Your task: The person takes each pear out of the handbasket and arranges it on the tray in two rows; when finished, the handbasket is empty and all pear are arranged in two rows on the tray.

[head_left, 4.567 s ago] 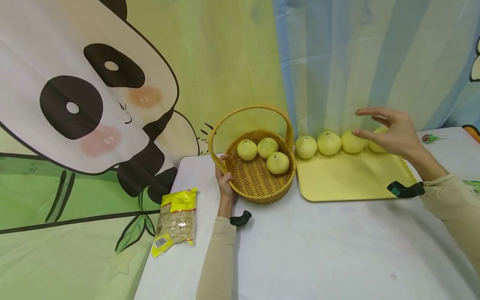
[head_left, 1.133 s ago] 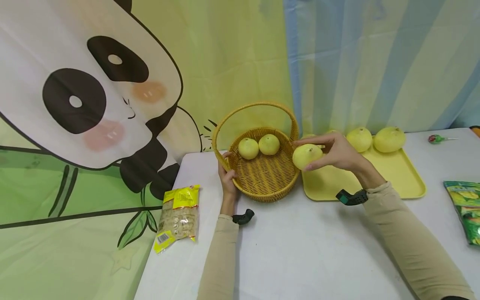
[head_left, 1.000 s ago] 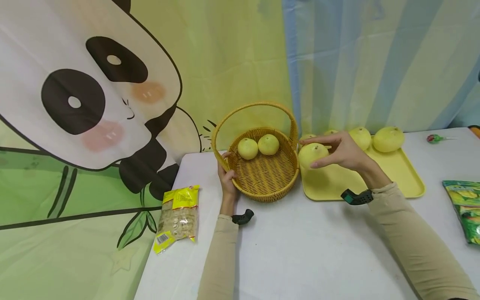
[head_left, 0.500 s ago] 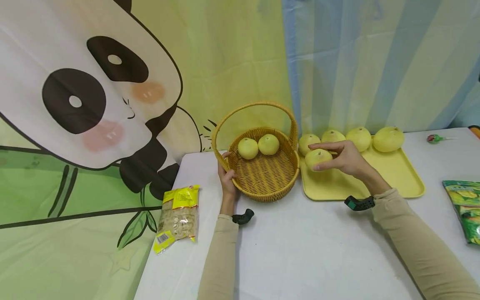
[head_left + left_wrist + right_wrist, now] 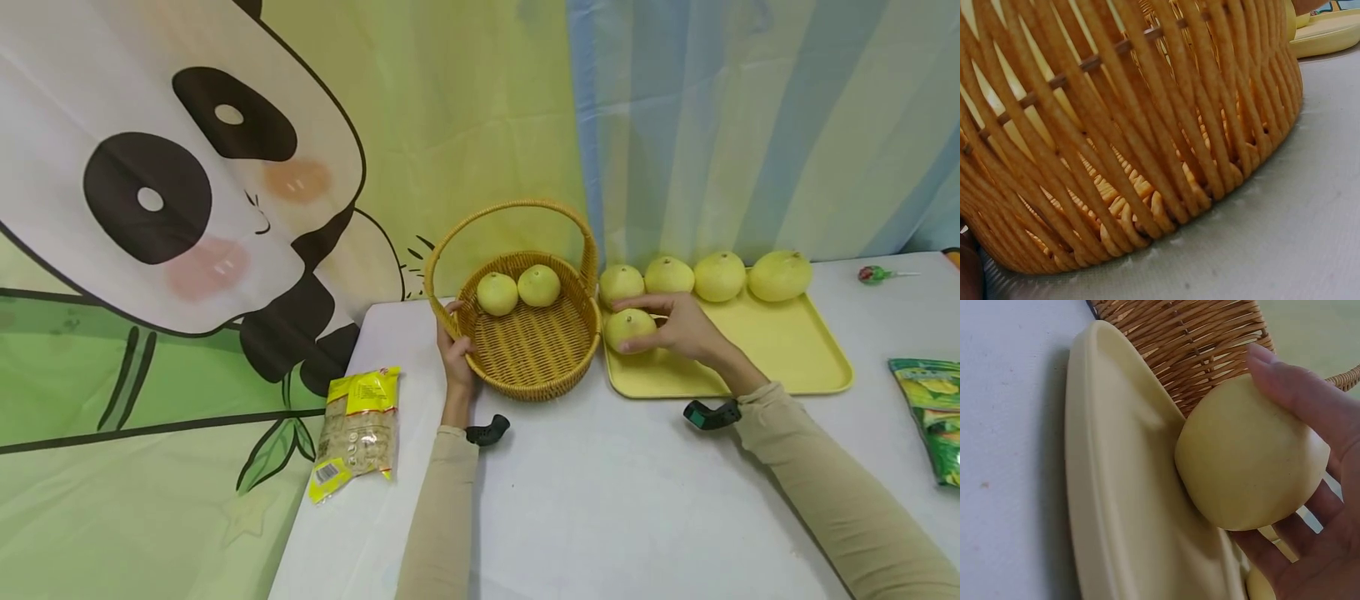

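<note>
My left hand (image 5: 455,354) grips the left rim of a wicker basket (image 5: 528,390), with the fingers partly behind the wall and handle. Two pale yellow round fruits (image 5: 497,293) sit at the back inside it. My right hand (image 5: 686,327) holds another such fruit (image 5: 628,331) between thumb and fingers, at the left end of a yellow tray (image 5: 787,367). In the right wrist view this fruit (image 5: 1250,456) is low over the tray, beside the basket wall (image 5: 1191,350); whether it touches the tray I cannot tell. Several more yellow fruits (image 5: 720,277) stand along the tray's back.
A yellow packet (image 5: 356,433) lies left of the basket on the white table (image 5: 600,500). At the right are a lollipop (image 5: 885,274) and a green packet (image 5: 933,417). A curtain with a panda print (image 5: 450,125) hangs right behind the table.
One fruit has left the basket in my right hand, moved right over the tray, then come lower at its left end. My left hand still grips the basket.
</note>
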The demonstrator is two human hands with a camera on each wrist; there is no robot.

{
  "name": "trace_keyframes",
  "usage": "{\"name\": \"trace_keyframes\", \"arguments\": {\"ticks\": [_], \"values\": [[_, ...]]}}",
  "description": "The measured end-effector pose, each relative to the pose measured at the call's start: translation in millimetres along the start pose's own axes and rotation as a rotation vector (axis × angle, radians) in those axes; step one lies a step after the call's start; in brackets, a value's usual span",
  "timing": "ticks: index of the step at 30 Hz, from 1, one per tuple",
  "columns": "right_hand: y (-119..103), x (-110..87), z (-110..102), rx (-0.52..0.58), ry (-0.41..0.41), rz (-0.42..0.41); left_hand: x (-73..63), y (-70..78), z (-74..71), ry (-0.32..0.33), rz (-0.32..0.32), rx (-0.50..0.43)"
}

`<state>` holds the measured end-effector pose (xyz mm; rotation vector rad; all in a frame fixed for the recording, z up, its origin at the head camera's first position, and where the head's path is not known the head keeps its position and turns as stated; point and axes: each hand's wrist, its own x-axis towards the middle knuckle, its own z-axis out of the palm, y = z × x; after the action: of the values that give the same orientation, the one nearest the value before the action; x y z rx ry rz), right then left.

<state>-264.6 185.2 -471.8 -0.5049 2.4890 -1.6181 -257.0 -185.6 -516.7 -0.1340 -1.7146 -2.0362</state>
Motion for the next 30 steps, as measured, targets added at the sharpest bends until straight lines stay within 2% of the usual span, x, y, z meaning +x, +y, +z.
{"name": "trace_keyframes", "arguments": {"ticks": [4, 8, 12, 16, 19, 30], "values": [[-1, -0.4, -1, -0.033, 0.007, 0.010, 0.8, 0.4, 0.2, 0.004, -0.008, 0.004], [-2, -1.9, -3, -0.094, 0.006, -0.033, 1.1, 0.7, 0.2, 0.004, -0.013, 0.004], [-4, -3.4, -4, -0.219, 0.008, -0.139, 1.9, 0.4, -0.5, 0.004, -0.010, 0.006], [-10, -6.8, -4, -0.323, 0.011, -0.283, 2.2, 0.2, -1.1, 0.011, -0.007, 0.016], [-14, -9.2, -2, -0.371, 0.035, -0.342, 2.5, -0.1, -1.6, 0.012, -0.004, 0.016], [-24, -10.3, 0, -0.421, 0.095, -0.387, 0.2, 0.4, -0.9, 0.007, -0.005, -0.002]]}}
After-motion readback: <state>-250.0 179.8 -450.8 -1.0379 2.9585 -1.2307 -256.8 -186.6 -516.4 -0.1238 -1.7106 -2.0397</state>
